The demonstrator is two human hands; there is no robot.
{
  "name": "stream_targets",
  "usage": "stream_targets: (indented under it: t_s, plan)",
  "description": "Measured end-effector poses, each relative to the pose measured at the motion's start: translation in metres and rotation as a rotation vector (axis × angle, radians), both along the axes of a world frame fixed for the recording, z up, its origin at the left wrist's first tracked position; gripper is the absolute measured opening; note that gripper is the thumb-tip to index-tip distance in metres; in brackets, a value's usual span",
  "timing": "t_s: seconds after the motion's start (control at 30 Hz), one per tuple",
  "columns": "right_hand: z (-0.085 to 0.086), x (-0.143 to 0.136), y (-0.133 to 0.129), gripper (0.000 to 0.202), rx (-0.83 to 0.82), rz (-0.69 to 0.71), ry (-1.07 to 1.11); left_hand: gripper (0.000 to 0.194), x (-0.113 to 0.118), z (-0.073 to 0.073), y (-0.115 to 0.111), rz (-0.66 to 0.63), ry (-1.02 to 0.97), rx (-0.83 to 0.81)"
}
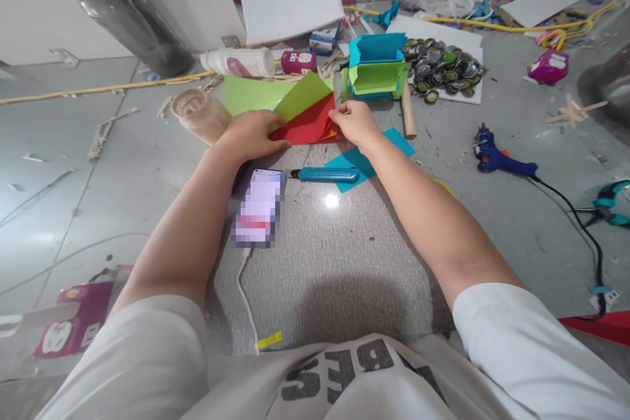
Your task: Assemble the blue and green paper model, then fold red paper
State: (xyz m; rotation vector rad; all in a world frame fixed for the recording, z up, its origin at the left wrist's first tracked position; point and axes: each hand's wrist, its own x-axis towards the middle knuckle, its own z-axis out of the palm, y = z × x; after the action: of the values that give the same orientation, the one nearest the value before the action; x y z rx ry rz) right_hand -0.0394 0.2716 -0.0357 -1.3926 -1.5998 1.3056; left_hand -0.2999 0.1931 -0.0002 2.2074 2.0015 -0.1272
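Two hands are working near the frame's upper centre: the left hand is pressing flat on the red paper, fingers curled, while the right hand is pinching its right edge. A blue cutter is lying just below.

I noted short white sleeves on both arms, each ending above the elbow with a plain hem and loose fit. Forearms bare below them; no watch, band or ring that I could make out on the left hand or the right hand. The shirt front was white too, printed with blocky dark grey letters, mottled and only partly in view.
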Motion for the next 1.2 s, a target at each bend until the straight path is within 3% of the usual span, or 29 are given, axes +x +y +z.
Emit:
stream_targets:
  t_s: [0.23, 0.43, 0.63, 0.7, 0.83, 1.03, 1.2]
  plan:
    - [0.005, 0.0, -0.005, 0.045, 0.002, -0.016, -0.034, 0.069, -0.001, -0.003, -0.001, 0.042, -0.074, 0.032]
    - [0.0, -0.001, -0.003, 0.034, 0.051, -0.026, -0.042, 0.063, -0.001, -0.005, -0.004, 0.04, -0.108, 0.059]
    - [-0.01, -0.001, 0.002, 0.036, 0.144, 0.092, -0.088, 0.064, 0.027, 0.022, -0.021, 0.01, -0.056, 0.144]
    - [-0.012, -0.001, 0.003, 0.04, 0.134, 0.114, -0.084, 0.064, 0.04, 0.033, -0.026, 0.069, -0.013, 0.19]
    - [-0.013, -0.002, 0.003, 0.045, 0.046, 0.112, -0.047, 0.07, 0.051, 0.044, -0.028, 0.226, -0.084, 0.066]
    - [-0.012, -0.004, 0.0, 0.051, 0.155, 0.105, -0.047, 0.066, 0.047, 0.03, -0.018, 0.11, -0.396, 0.01]
    - [-0.013, -0.003, 0.002, 0.059, 0.238, 0.17, -0.121, 0.055, 0.045, 0.015, -0.01, 0.14, -0.373, -0.004]
